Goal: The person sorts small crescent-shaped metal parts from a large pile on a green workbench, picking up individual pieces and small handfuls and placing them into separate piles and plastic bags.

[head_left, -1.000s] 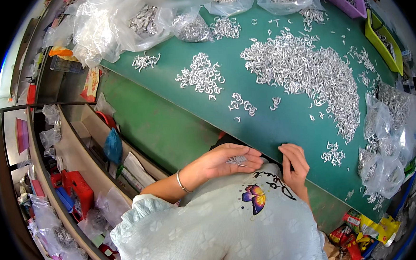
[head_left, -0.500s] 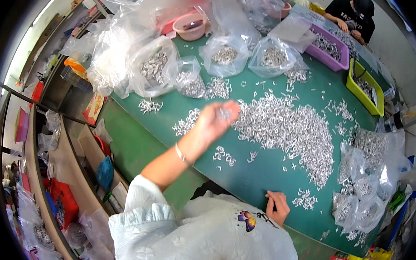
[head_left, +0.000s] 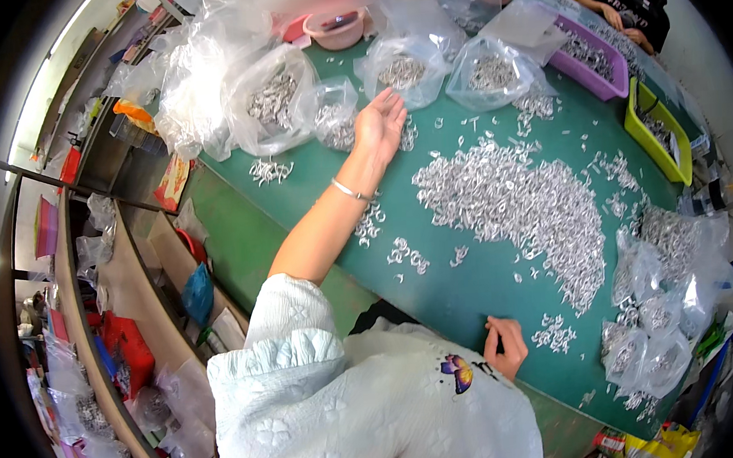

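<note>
My left hand (head_left: pixel 381 127), with a thin bracelet at the wrist, reaches across the green table (head_left: pixel 388 303). Its palm is turned up and its fingers stretch out, with no piece visible in it. Just beyond the fingertips sits an open clear plastic bag (head_left: pixel 407 69) of small silvery metal pieces; part of a small loose pile shows beside the hand. My right hand (head_left: pixel 505 346) rests at the near table edge, fingers curled in and nothing visible in them. Near it lies a small cluster of pieces (head_left: pixel 552 333). A large heap of silvery metal pieces (head_left: pixel 516 207) spreads over the middle.
More filled bags (head_left: pixel 270 100) line the far side, by a pink bowl (head_left: pixel 335 33). A purple tray (head_left: pixel 595 60) and a yellow-green tray (head_left: pixel 658 131) stand at the right, near another person (head_left: pixel 630 7). Bagged pieces (head_left: pixel 655 350) crowd the right edge. Shelves (head_left: pixel 126 277) stand at left.
My left hand has moved away from the heap, farther across the table toward the bags. The glinting pieces in its palm no longer show. My right hand keeps its place at the edge.
</note>
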Motion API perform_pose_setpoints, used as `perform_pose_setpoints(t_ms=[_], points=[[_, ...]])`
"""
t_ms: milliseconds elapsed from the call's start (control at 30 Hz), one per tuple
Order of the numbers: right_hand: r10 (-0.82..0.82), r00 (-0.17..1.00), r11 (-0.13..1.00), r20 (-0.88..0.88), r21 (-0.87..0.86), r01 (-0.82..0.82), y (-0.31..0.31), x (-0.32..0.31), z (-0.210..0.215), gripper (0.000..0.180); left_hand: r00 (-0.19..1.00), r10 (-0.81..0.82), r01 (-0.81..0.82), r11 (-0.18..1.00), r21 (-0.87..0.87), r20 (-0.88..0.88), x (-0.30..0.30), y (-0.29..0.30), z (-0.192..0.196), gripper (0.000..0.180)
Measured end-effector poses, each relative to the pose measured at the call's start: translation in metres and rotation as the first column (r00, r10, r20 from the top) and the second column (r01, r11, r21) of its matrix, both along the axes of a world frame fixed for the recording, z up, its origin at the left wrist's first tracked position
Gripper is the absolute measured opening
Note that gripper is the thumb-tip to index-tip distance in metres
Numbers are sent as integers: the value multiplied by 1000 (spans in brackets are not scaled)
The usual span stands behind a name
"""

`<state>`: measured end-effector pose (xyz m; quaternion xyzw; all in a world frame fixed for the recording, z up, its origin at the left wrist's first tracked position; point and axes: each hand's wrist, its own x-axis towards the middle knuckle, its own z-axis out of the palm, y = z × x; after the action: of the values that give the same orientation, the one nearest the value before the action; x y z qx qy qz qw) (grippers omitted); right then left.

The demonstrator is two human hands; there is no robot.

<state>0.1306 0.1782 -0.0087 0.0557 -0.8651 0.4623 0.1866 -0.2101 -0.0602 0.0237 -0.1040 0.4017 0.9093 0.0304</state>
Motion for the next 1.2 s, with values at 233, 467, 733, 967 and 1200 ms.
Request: perform_pose_setpoints(t_ms=[233,467,733,967,1200], points=[[-69,997,998,28,1,69,-7,-6,7,21,888,-434,122,539,-833,-151,164,-22,11,24],[125,974,946,189,275,-175,-32,-57,27,47,876,-418,-228,85,-970,-242,243,-25,-19,35],[209,874,779,438,466,-420,-47,-61,30,68,868,-424,-202,175,-964,-259,262,-32,-31,42],[169,878,764,449,503,-404,-53,-56,24,73,882,-432,-157,109,-982,-189,262,-32,-25,48],[116,917,828,380,473,-301,-56,-59,20,77,874,-395,-232,169,-958,-282,243,-34,-28,43]])
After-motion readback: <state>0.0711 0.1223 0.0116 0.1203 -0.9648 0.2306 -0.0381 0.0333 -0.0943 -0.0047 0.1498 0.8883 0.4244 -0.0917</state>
